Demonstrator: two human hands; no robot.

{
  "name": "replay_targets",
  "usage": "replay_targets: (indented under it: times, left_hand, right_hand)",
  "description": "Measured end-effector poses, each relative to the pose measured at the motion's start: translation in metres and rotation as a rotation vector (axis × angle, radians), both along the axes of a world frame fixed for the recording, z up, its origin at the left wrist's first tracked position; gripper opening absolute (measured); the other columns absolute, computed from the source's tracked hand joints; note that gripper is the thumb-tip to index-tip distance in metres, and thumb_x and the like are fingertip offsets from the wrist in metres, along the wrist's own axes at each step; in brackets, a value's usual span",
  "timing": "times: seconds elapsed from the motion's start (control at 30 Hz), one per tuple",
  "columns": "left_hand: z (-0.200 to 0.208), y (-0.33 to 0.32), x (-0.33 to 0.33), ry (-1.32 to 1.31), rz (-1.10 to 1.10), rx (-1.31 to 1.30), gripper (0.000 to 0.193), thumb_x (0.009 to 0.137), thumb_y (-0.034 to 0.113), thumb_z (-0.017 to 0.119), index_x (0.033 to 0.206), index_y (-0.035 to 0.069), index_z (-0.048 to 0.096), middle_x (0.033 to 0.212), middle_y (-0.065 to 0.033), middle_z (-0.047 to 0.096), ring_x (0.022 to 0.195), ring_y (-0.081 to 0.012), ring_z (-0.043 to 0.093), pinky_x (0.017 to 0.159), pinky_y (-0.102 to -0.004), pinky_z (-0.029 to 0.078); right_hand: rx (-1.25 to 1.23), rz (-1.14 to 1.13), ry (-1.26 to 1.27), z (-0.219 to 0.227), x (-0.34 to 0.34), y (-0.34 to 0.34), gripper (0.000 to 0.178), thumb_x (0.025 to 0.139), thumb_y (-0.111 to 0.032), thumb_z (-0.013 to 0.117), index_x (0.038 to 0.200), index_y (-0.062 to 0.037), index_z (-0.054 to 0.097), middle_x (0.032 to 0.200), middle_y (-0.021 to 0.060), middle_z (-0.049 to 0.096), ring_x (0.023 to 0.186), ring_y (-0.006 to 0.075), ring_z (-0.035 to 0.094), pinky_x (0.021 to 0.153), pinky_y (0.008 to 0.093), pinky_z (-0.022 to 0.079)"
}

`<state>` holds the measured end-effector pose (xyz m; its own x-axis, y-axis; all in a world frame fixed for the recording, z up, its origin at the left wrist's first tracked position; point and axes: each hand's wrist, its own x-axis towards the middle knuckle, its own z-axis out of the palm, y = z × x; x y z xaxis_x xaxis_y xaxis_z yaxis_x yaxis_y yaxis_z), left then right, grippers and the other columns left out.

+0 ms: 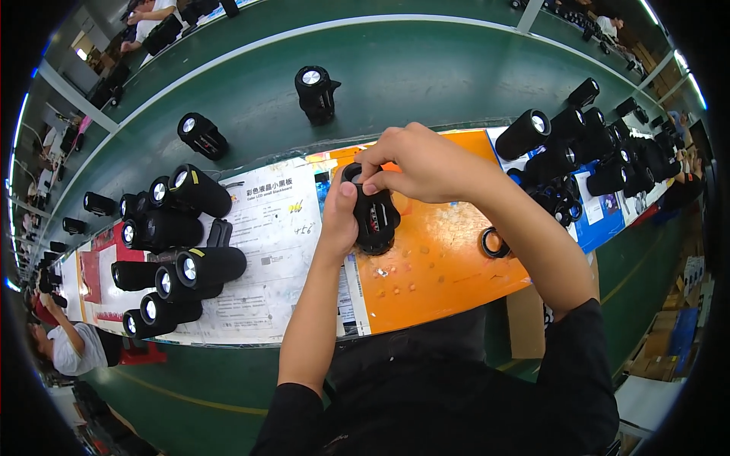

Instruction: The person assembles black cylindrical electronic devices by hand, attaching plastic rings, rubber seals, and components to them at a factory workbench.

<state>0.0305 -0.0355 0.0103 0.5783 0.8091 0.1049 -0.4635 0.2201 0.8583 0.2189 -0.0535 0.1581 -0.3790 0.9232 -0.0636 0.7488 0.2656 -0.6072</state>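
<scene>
A black cylindrical portable speaker (376, 226) is tilted up over the orange sheet (426, 281), in the middle of the bench. Wrapped round its left side is my left hand (339, 216), closed, with the thumb up near the top end. My right hand (414, 163) is bent over that same end, its thumb and fingers pinched at a black ring (350, 172) there. The fingers partly hide the ring, so how far it sits on the speaker cannot be seen. A second black ring (485, 245) lies on the orange sheet, below my right forearm.
Several black speakers (215, 267) lie grouped on the white printed sheet (277, 304) at left. More speakers (525, 134) and black rings (559, 201) crowd the right. Two speakers stand beyond on the green belt (426, 76). Other people work farther off. A cardboard box (526, 323) stands below the bench.
</scene>
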Motion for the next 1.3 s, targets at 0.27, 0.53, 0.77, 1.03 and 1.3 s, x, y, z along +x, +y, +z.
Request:
replay_targets:
  times: [0.27,0.53,0.77,1.03,1.3]
  left_hand:
    - [-0.012,-0.005,-0.014,0.007,0.024,-0.113,0.075,0.101,0.062,0.064,0.145,0.001,0.058,0.127,-0.0137,0.072,0.109,-0.0198,0.077,0.094,-0.0342,0.065]
    - [-0.018,-0.034,-0.029,0.064,-0.023,0.184,0.072,0.093,0.053,0.077,0.141,0.002,0.06,0.131,-0.0094,0.069,0.119,-0.0191,0.068,0.104,-0.0344,0.055]
    - [-0.016,-0.056,-0.031,0.094,-0.053,0.325,0.075,0.094,0.053,0.079,0.144,0.001,0.059,0.131,-0.0132,0.069,0.12,-0.0227,0.068,0.106,-0.0358,0.054]
    - [-0.002,-0.071,-0.04,0.144,-0.06,0.187,0.068,0.101,0.044,0.074,0.153,0.003,0.056,0.144,-0.0134,0.064,0.133,-0.0248,0.063,0.116,-0.0381,0.049]
    - [-0.008,-0.076,-0.032,0.043,0.006,0.188,0.065,0.101,0.046,0.072,0.148,0.002,0.058,0.139,-0.0127,0.064,0.13,-0.0235,0.062,0.113,-0.0372,0.048]
  right_hand:
    - [0.117,0.032,0.031,-0.005,-0.01,-0.022,0.016,0.097,-0.022,0.083,0.102,-0.0066,0.083,0.128,0.013,0.081,0.124,0.0351,0.068,0.107,0.0471,0.055]
    - [0.331,0.077,-0.007,-0.011,-0.022,-0.082,0.056,0.094,-0.016,0.085,0.145,0.0008,0.067,0.119,0.0188,0.074,0.121,0.0366,0.069,0.098,0.0432,0.06]
    - [0.577,0.177,-0.106,-0.012,-0.02,-0.119,0.047,0.088,-0.007,0.086,0.13,0.008,0.073,0.132,0.0182,0.076,0.122,0.0374,0.07,0.094,0.0458,0.063]
    - [0.564,0.128,-0.11,-0.012,-0.026,-0.121,0.06,0.089,-0.008,0.088,0.141,0.0104,0.067,0.11,0.0164,0.079,0.121,0.0361,0.07,0.095,0.0444,0.062]
    - [0.555,0.127,-0.106,-0.006,-0.029,-0.121,0.063,0.088,-0.008,0.089,0.144,0.011,0.066,0.109,0.0169,0.078,0.121,0.0365,0.07,0.094,0.0437,0.062]
